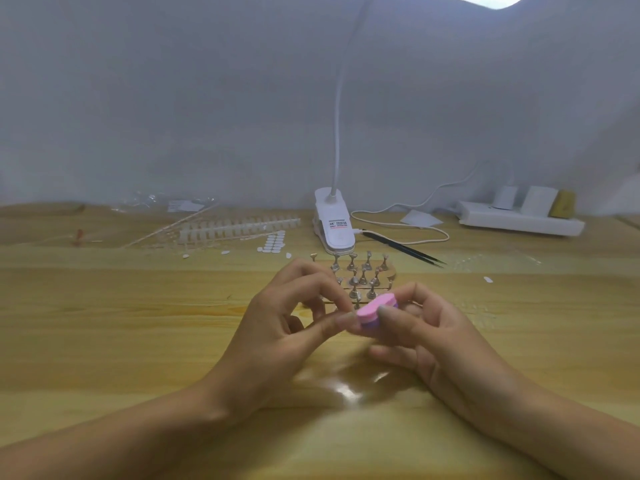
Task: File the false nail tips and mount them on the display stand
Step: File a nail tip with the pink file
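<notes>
Two bare hands met above the middle of a pale wooden table (104, 306), both forearms reaching in from the near edge. Between them was a small filing block (375, 306), pink on top and purple underneath. The right hand (426, 336) gripped the block between its thumb and curled fingers. The left hand (277, 327) pinched thumb and forefinger together at the block's left end, its other fingers arched above. Whether a nail tip sat in that pinch could not be told.

Just beyond the hands stood the display stand (363, 277), a clear base with rows of small upright metal holders, its near edge hidden by the fingers. Farther back and to the left lay strips of false nail tips (239, 225), with a sheet of white adhesive dots (273, 242) beside them and a few loose tips around. A white clip lamp (334, 223) stood behind the stand, black tweezers (405, 250) lay to its right, and a white power strip (519, 221) sat at the far right against a grey wall.
</notes>
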